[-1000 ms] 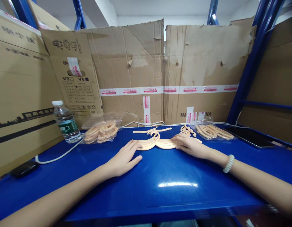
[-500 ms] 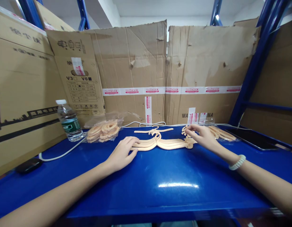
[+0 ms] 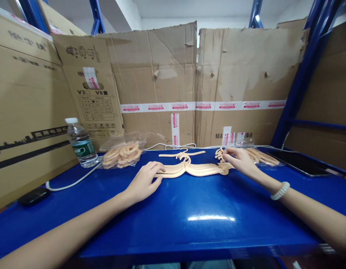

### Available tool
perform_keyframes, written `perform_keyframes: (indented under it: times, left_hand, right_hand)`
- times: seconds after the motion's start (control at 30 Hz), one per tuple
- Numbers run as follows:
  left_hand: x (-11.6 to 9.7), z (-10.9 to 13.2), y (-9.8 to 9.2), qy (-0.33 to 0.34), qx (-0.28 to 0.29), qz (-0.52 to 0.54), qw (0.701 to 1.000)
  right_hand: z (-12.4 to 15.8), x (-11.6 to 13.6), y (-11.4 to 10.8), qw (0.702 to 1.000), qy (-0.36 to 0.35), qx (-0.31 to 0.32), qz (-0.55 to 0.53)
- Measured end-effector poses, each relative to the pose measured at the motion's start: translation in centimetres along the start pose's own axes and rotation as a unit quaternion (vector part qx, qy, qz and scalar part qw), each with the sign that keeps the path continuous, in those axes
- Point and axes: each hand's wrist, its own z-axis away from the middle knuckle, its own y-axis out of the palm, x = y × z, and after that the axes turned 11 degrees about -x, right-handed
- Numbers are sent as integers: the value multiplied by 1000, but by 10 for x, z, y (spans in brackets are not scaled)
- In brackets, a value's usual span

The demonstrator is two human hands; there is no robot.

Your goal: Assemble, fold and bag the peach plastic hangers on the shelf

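L hand (image 3: pixel 145 181) lay over L end of hanger stack (image 3: pixel 203 170): thumb apart, grip loose, not closed round it. R hand (image 3: pixel 241 161) was at stack's R end, nearer of the two to small curled pcs (image 3: pixel 218 153); fingertips bent, couldn't tell from where I stood if grip had anything. Stack lay flat on bench (image 3: pixel 173 220), long axis L–R btwn hands, hooks away from person. Single hanger (image 3: pixel 198 153) just behind, approx parallel. Most room was nearside, stack to front edge; bagged pcs (image 3: pixel 266 158) crowded far R side.
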Motion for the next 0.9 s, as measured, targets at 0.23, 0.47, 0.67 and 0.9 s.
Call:
perform_keyframes:
  times: [0.23, 0.47, 0.67, 0.9]
  left_hand:
    - [2, -2, -1, 1, -4, 1, 1000]
    - [9, -8, -3, -8, -8, -8, 1000]
    - [20, -25, -1, 7, 18, -32, 999]
    - [44, -65, 26, -21, 35, -74, 996]
  right_hand:
    - [-4, -12, 1, 1000, 18, -5, 17]
    - [-19, -38, 0, 994, -20, 26, 109]
    - [-38, -57, 19, 961, -104, 149, 210]
    - [-55, -44, 34, 909, -119, 248, 312]
